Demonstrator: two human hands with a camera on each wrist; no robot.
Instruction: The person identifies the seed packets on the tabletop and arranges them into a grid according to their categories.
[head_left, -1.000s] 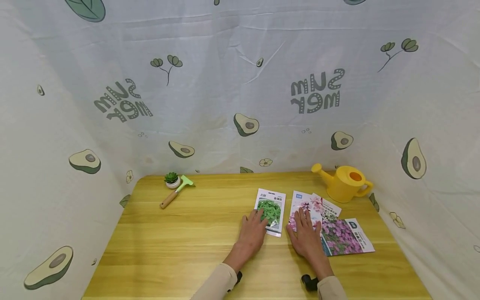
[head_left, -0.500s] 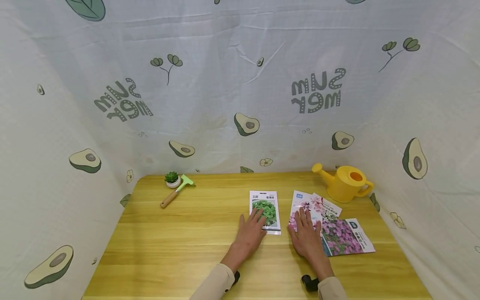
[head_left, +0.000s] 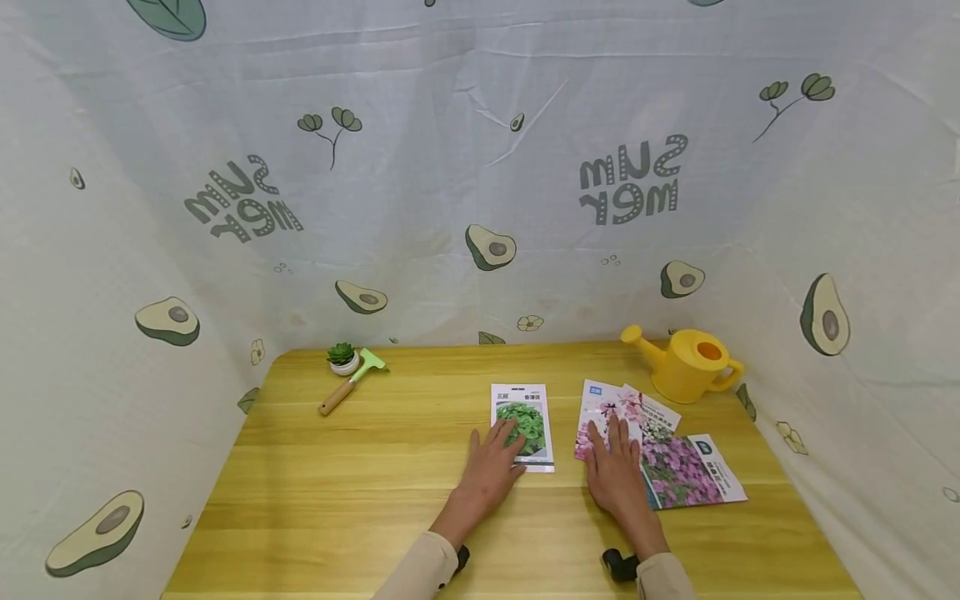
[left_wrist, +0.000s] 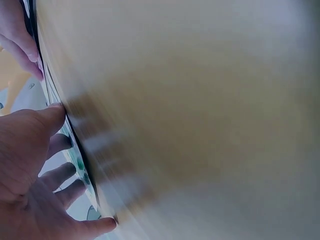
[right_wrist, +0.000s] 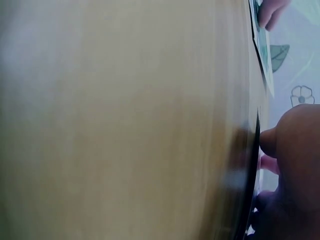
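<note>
My left hand (head_left: 491, 467) rests with spread fingers on a seed packet with green leaves (head_left: 522, 427), near the middle of the table. In the left wrist view, the fingertips of the left hand (left_wrist: 30, 170) touch that packet along its face. My right hand (head_left: 617, 473) lies with extended fingers on a pink-blossom seed packet (head_left: 592, 408). This one overlaps a white-flower seed packet (head_left: 663, 417) and a purple-flower seed packet (head_left: 686, 475). The right wrist view shows the right hand (right_wrist: 295, 170) low over the table, its fingers partly hidden.
A yellow watering can (head_left: 686, 367) stands at the back right of the wooden table (head_left: 315, 500). At the back left are a small potted succulent (head_left: 342, 357) and a green-headed hand tool with a wooden handle (head_left: 351, 383). A printed cloth (head_left: 420, 167) hangs behind and along both sides.
The green-leaf packet has slid left and turned straighter under my left hand, which moved left with it. My right hand stays on the pink packet, its thumb drawn in closer.
</note>
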